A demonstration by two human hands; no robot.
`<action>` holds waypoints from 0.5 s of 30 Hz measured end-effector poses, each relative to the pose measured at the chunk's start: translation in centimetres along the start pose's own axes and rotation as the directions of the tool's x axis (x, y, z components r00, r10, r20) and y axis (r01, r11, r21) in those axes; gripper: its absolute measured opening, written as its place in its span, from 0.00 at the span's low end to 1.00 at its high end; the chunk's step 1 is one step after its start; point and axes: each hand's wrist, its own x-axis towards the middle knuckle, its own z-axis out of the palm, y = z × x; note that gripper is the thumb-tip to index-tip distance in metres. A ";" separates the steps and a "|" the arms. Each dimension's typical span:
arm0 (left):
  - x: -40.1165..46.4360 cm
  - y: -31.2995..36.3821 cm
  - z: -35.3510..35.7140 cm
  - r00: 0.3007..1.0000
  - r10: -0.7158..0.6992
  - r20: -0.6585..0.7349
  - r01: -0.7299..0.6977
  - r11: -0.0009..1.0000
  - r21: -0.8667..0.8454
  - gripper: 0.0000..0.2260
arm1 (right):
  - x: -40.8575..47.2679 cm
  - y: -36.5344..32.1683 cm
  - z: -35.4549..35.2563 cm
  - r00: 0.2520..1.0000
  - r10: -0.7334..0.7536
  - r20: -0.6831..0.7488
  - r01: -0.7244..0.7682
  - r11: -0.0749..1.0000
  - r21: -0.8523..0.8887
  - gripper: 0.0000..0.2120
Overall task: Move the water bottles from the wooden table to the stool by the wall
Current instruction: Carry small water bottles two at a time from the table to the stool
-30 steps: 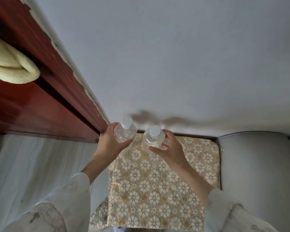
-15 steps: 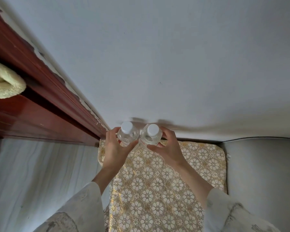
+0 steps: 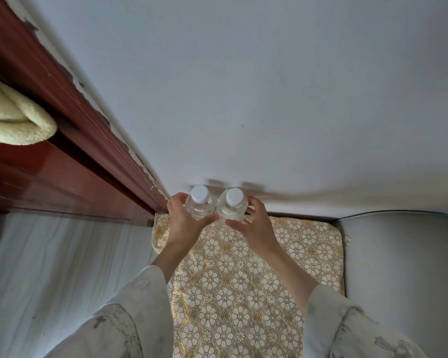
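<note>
Two clear water bottles with white caps stand upright and side by side, touching, at the far edge of the stool (image 3: 308,249), right against the white wall. The stool's top is covered in a gold floral cloth. My left hand (image 3: 185,223) grips the left bottle (image 3: 199,205) from its left and front. My right hand (image 3: 254,226) grips the right bottle (image 3: 232,208) from its right and front. Both bottles' lower parts are hidden behind my hands, so their contact with the stool does not show.
A red-brown wooden door frame (image 3: 83,140) runs along the left, ending beside the stool's far left corner. A cream towel (image 3: 13,122) hangs at far left. A grey upholstered seat (image 3: 404,267) adjoins the stool on the right. Pale floor (image 3: 62,275) lies to the left.
Both hands have carried the bottles farther toward the wall and brought them together until they touch. The view has tilted to follow.
</note>
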 end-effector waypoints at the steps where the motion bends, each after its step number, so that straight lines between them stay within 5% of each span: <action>1: 0.0 0.1 0.1 1.000 -0.011 0.000 0.011 1.000 0.002 0.42 | -0.1 -0.2 -0.1 1.000 0.007 -0.001 -0.007 1.000 -0.023 0.38; 9: -1.6 0.9 -2.0 0.995 -0.054 0.081 0.051 0.998 0.034 0.48 | -3.2 -1.6 -1.2 0.988 0.127 0.086 -0.121 0.990 -0.076 0.37; 15: -9.1 3.0 -8.5 0.988 -0.060 0.140 0.039 0.989 0.144 0.27 | -10.2 -6.7 -1.5 0.980 0.118 0.158 -0.087 0.978 -0.190 0.23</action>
